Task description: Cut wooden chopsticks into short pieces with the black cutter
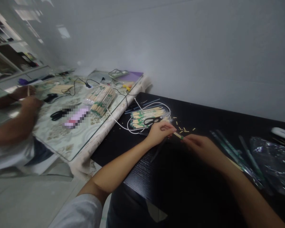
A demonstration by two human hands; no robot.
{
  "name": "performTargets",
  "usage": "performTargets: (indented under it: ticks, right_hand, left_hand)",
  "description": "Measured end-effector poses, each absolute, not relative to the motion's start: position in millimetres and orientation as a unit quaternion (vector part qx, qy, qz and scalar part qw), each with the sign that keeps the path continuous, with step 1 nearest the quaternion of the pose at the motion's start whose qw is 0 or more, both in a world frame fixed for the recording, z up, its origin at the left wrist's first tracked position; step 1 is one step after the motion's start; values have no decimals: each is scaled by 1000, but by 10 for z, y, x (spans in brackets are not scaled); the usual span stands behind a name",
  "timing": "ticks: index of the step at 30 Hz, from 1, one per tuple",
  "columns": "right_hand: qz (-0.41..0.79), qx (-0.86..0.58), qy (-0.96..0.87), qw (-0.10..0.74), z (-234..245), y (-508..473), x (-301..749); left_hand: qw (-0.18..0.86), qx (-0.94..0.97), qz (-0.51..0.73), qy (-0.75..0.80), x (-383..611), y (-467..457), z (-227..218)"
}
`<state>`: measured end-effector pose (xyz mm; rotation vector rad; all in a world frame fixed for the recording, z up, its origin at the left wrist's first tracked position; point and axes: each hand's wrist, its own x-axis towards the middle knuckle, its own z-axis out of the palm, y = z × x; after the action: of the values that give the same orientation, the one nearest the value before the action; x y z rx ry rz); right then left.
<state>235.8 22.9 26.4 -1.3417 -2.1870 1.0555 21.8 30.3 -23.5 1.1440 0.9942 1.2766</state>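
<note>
Over the black table [140,169] my left hand [159,132] and my right hand [200,147] meet at a short length of wrapped wooden chopsticks [178,135] with a green band. My left fingers pinch its left end. The right fingers are closed on the other end, beside the green print. A dark narrow strip [158,150] hangs below my left hand; its kind is unclear. Just behind that hand, black-handled scissors [153,120] lie on several wrapped chopsticks [142,114]. Small pale wood pieces [184,129] are scattered beyond my fingers.
Plastic sleeves [228,150], a clear crumpled bag [272,161] and a white case [282,133] lie at right. A white cable [118,122] loops behind my hands. A patterned table [61,142] adjoins at left, with a chopstick bundle [102,99] and a co-worker's hands [29,98].
</note>
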Motion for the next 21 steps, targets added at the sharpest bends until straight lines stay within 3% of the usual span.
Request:
performTargets:
  ticks: [13, 21]
  right_hand:
    - [358, -462, -794, 168, 230, 233, 2344]
    - [365, -469, -784, 180, 232, 232, 2369]
  left_hand:
    - [594, 514, 469, 404, 263, 255, -235]
    - [521, 576, 456, 434, 254, 229, -209]
